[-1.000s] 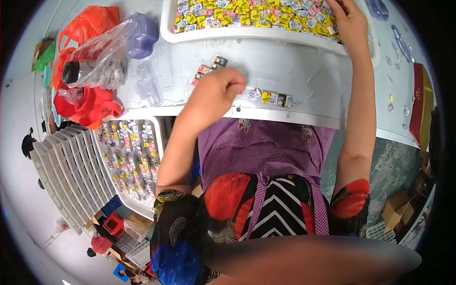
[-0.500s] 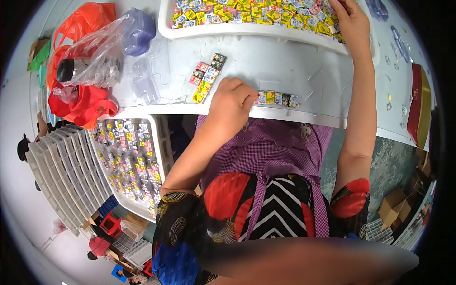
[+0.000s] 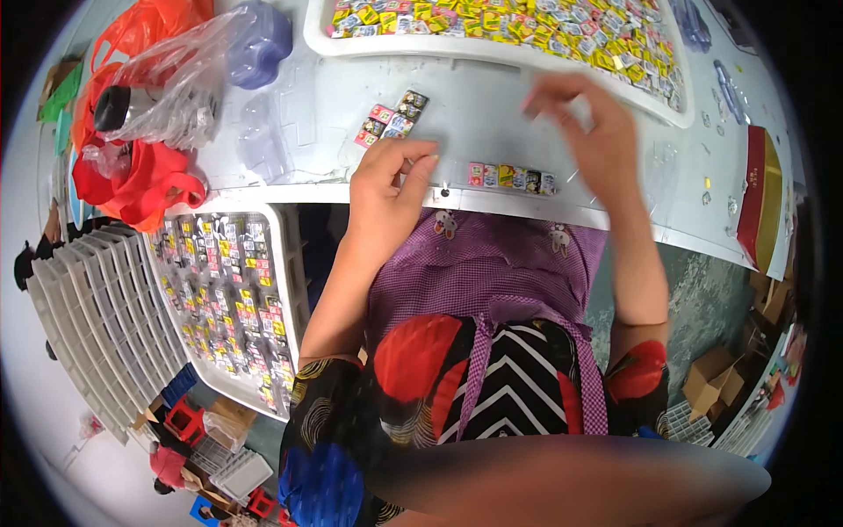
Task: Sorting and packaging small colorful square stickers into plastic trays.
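Note:
My left hand (image 3: pixel 386 186) lies over the near end of a block of small wrapped pieces (image 3: pixel 380 119), coloured pink, black and white. Its thumb and forefinger are slightly apart, with nothing visible between the tips; the hand hides the block's lower part. To its right, a short row of similar pieces (image 3: pixel 512 178) in pink, yellow, white and black lies along the table's near edge. My right hand (image 3: pixel 593 127) is above the table between that row and a white tray (image 3: pixel 421 46) heaped with loose pieces. Motion smears its fingers; a pinkish spot shows at one fingertip.
Red bags (image 3: pixel 145 180), a flask (image 3: pixel 114 107) in clear plastic and clear trays (image 3: pixel 259 44) occupy the table's left. Below stands a white crate (image 3: pixel 285 325) of packed pieces, beside stacked crates (image 3: pixel 97 307). A red and gold box (image 3: pixel 757 198) is at far right.
My right hand has left the heaped tray, coming nearer and to the left. My left hand has moved left from the short row to the block, covering its yellow pieces.

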